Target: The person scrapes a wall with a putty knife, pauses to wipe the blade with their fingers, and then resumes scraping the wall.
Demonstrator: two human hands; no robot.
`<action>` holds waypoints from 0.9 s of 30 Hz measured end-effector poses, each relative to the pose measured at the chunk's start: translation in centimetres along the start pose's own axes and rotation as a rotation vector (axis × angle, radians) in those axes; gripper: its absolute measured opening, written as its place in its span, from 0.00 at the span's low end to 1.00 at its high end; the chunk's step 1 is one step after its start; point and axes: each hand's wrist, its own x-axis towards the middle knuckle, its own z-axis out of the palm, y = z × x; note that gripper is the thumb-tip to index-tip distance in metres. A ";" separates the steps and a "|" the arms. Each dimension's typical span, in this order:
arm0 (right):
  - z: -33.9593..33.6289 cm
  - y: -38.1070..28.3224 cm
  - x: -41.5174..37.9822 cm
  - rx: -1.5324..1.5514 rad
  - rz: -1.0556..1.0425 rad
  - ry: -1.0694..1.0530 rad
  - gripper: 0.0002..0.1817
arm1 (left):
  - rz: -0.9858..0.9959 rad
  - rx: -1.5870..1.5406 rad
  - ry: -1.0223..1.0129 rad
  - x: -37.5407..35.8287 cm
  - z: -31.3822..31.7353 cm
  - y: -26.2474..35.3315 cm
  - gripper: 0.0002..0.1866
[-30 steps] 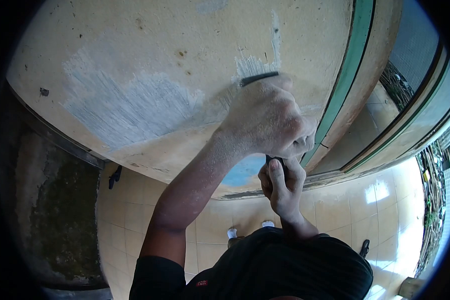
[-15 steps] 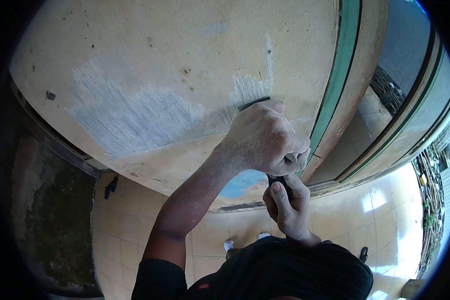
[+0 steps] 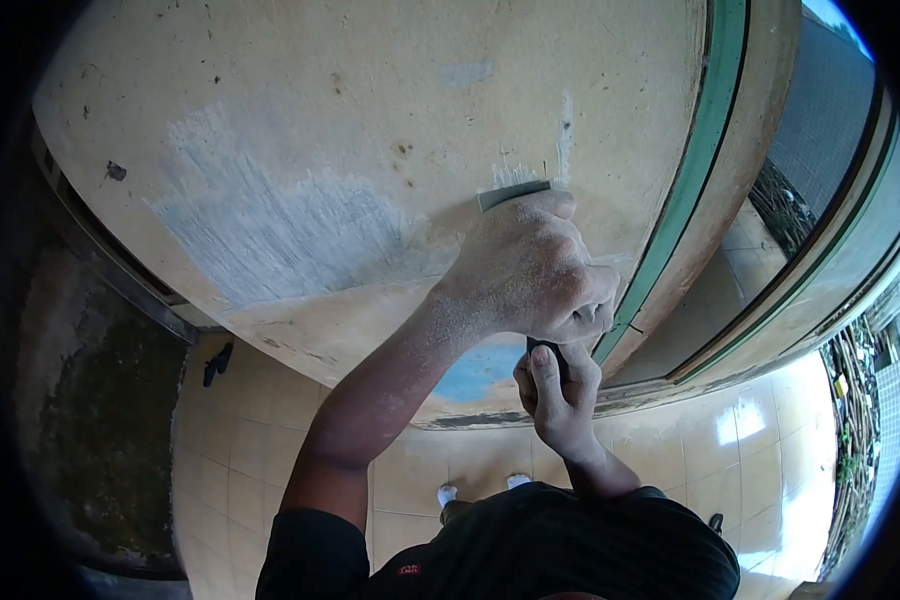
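My left hand, coated in pale dust, is closed around a scraper just behind its wide flat blade. The blade's edge lies against the cream wall, at the lower end of a small whitish streaked patch. Lower down, my right hand is wrapped around the dark handle, its thumb along it. Most of the handle is hidden behind my left hand. To the left, a larger grey-white patch with scratch lines covers part of the wall.
A green frame strip and an opening border the wall at right. A light blue patch marks its lower part. Below is a glossy tiled floor, with dark footwear at left and a stick pile at far right.
The blade has moved up the wall, and the whitish patch by it is now smaller. Both hands still hold the scraper. The whole view has shifted slightly.
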 end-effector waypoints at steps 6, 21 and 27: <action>0.2 -1.6 -0.2 0.050 0.043 0.036 0.15 | 0.022 -0.040 -0.047 0.2 0.1 -0.1 0.12; 0.8 -2.9 -0.3 0.047 0.147 0.081 0.13 | 0.008 0.033 -0.068 0.4 -1.0 0.1 0.12; 1.4 -3.3 -0.4 0.075 0.101 0.105 0.15 | 0.032 -0.002 -0.160 0.6 -1.0 -0.2 0.11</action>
